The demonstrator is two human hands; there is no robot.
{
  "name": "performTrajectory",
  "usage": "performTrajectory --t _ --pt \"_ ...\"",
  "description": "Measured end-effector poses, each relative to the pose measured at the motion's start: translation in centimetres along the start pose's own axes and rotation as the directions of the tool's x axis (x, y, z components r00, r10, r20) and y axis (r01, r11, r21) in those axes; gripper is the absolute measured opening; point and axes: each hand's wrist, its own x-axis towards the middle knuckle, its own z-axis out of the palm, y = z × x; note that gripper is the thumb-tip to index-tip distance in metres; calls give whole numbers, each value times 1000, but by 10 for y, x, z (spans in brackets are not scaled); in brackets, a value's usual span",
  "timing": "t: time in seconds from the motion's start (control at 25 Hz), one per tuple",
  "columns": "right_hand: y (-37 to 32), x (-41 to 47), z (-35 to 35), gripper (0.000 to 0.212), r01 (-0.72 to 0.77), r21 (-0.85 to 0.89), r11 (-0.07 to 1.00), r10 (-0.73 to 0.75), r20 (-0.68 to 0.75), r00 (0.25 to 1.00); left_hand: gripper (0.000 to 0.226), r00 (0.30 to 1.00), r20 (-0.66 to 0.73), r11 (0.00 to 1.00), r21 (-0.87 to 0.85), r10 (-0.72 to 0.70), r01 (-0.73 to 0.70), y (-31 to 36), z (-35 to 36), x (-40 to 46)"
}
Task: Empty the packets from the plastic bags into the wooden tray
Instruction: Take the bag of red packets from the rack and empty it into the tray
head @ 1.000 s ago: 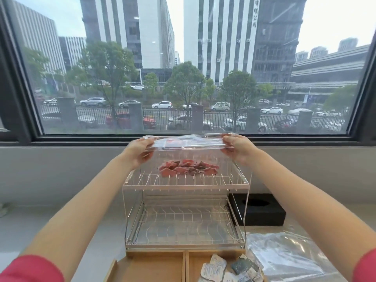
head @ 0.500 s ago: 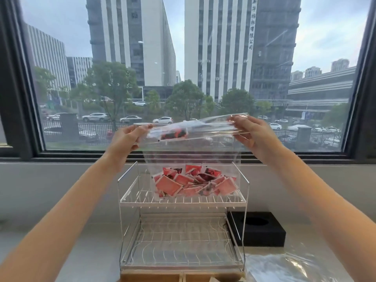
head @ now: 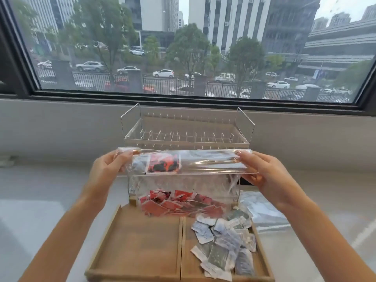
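Clear plastic bag (head: 183,180) hides the rack's lower tier; left hand (head: 107,171) and right hand (head: 262,171) pinch its top corners, red packets (head: 179,204) sagging over the wooden tray (head: 140,247).

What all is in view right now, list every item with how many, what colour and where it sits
plastic bag: one, clear, held up over the tray's far edge
red packets: many, red, in the bag's bottom
wooden tray: one, tan, two compartments, nearest
white packets: many, white and grey-green, right compartment
rack: one, clear, behind the bag
empty bag: one, clear, right of the tray
left hand: gripping the bag's left end
right hand: gripping the bag's right end
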Motion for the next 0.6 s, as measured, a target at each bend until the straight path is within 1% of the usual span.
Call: performTrajectory --t 0.12,0.2,0.24,0.28,0.32,0.36,0.4,0.44,0.48,0.56,0.6 --pt "15 -10 0 19 -49 -22 999 49 -6 999 25 998 35 999 28 -48 47 -13 -3 -16" --pt "20 -10 0 23 -62 -33 998 63 3 998 19 997 -2 997 15 -82 82 -20 -2 -20" --pt "24 -10 1 24 -87 -31 996 87 -3 996 16 995 -32 995 16 -98 99 -24 0 -22" --pt "30 -8 2 24 -127 -24 992 126 -22 992 18 990 -45 991 28 -133 134 -30 2 -25" --pt "38 -8 4 25 -182 -13 983 181 -46 982 25 981 -27 981 28 -192 193 -38 3 -29" --pt "49 -8 7 27 -245 -12 970 243 -70 967 36 960 22 960 10 -281 280 -49 4 -33" --pt "60 -9 10 30 -299 -20 954 297 -86 951 49 932 96 936 -11 -350 352 -61 4 -38" --pt "72 -10 13 35 -332 -23 943 329 -94 940 58 912 169 925 0 -373 379 -70 4 -44" --pt "82 -11 15 39 -339 -9 941 337 -101 936 60 900 228 923 -17 -371 385 -75 4 -47" --pt "90 -9 16 42 -306 46 951 309 -118 944 51 893 251 917 -49 -373 397 -77 5 -46" --pt "89 -8 16 39 -285 63 956 291 -126 948 49 891 232 910 -45 -391 412 -79 4 -43"
